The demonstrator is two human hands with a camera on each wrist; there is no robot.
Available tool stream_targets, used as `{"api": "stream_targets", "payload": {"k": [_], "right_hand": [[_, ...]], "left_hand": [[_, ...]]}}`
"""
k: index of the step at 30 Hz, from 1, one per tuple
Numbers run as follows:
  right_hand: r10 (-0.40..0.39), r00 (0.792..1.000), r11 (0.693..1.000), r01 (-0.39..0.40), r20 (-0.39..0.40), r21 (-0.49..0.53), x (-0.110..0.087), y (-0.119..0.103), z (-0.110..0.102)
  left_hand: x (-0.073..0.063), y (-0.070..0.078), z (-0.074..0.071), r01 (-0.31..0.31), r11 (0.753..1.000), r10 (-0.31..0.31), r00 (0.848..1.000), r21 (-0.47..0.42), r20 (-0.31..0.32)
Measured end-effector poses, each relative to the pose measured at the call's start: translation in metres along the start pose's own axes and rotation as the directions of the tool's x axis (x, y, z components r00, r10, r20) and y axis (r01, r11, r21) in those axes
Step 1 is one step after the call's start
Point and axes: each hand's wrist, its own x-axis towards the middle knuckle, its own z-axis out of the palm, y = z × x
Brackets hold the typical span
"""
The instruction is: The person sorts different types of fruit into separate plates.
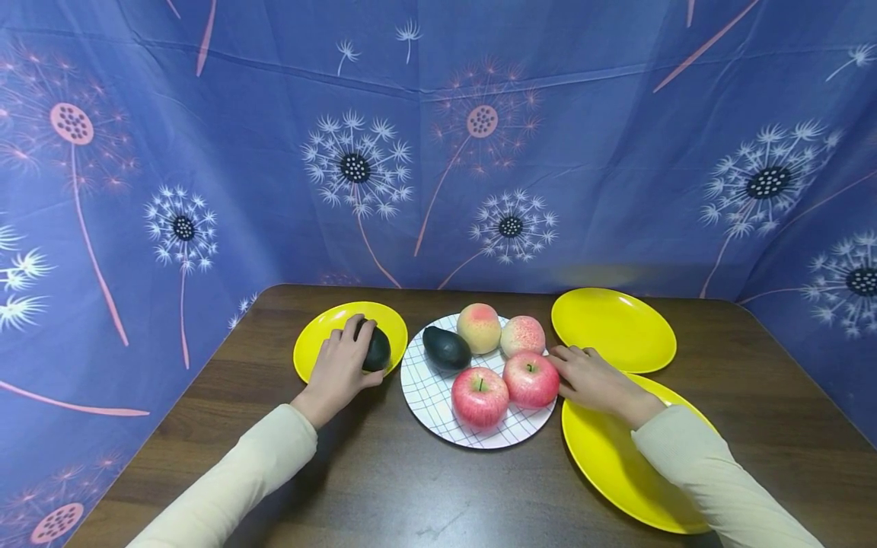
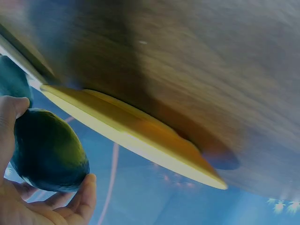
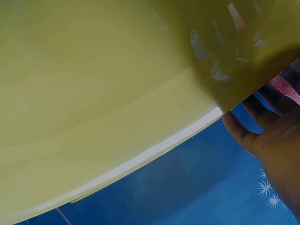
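A dark avocado (image 1: 377, 350) is in my left hand (image 1: 340, 371), over the small yellow plate (image 1: 306, 344) on the left. In the left wrist view, thumb and fingers grip the avocado (image 2: 50, 150) from opposite sides. My right hand (image 1: 603, 384) reaches over the rim of the large yellow plate (image 1: 633, 476), its fingertips right at the side of the right red apple (image 1: 530, 380). The right wrist view has its fingers extended past the plate rim, with a bit of red behind them. The checkered white plate (image 1: 428, 415) carries this apple.
Also on the checkered plate are a second apple (image 1: 480, 399), another avocado (image 1: 447, 349) and two peaches (image 1: 479, 329). Another yellow plate (image 1: 613, 331) stands at the back right, close to the large one. A blue dandelion-print cloth (image 1: 425, 152) hangs behind the wooden table (image 1: 384, 487).
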Motion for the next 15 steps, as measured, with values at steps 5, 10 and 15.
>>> {"api": "stream_targets", "payload": {"k": [5,10,15], "right_hand": [[0.010,1.000,1.000,-0.010,0.008,0.004,0.000,-0.001,0.000],[0.004,1.000,1.000,-0.005,0.006,0.004,0.000,-0.001,-0.002],[-0.032,0.999,0.999,0.031,-0.037,-0.024,0.000,-0.001,0.000]], "left_hand": [[0.000,-0.011,0.000,0.046,0.998,-0.044,0.998,-0.031,0.036],[0.001,-0.021,0.001,0.078,0.996,-0.076,0.996,-0.040,0.049],[0.002,-0.033,0.004,0.087,0.996,-0.087,0.995,0.010,0.045]]}}
